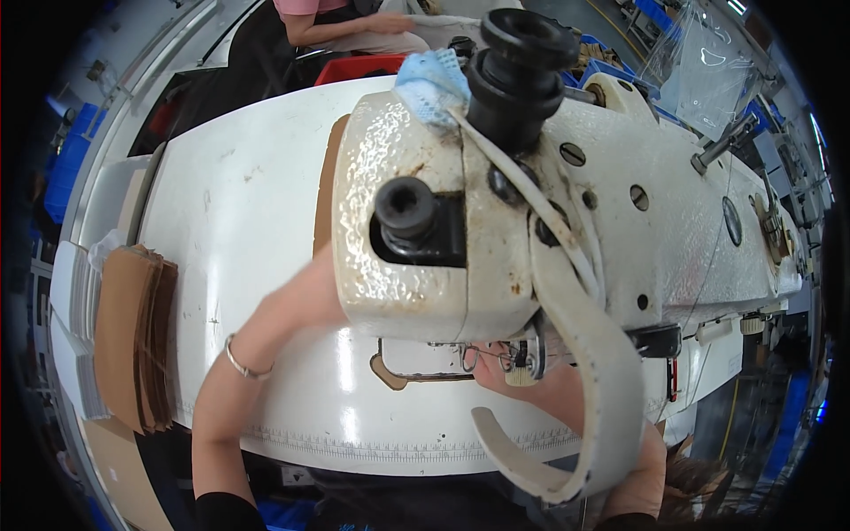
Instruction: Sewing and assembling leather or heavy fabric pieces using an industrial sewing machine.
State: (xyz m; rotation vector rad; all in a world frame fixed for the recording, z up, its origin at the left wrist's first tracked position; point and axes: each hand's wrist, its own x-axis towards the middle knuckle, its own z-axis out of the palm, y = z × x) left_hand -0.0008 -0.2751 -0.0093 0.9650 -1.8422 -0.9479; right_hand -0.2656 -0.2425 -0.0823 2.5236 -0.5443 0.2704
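A white sewing machine head [398, 296] with black knobs and a looped pale strap [602, 380] fills the middle of the view. My left hand [314, 288] reaches behind the head toward a brown cardboard piece [326, 177]; its fingers are hidden. My right hand [518, 380] is under the head beside the wire guides and presser foot hardware, partly covered by them and the strap; what it holds, if anything, is unclear. A brown-edged cutout [390, 379] lies at the needle area on the white table [221, 212].
Stacked brown sheets [124, 336] and white sheets [73, 319] sit at the left edge. Behind are a red bin [354, 66], blue bins [602, 75] and another person [314, 26] seated across. A blue cloth [429, 84] is tucked against the top knob.
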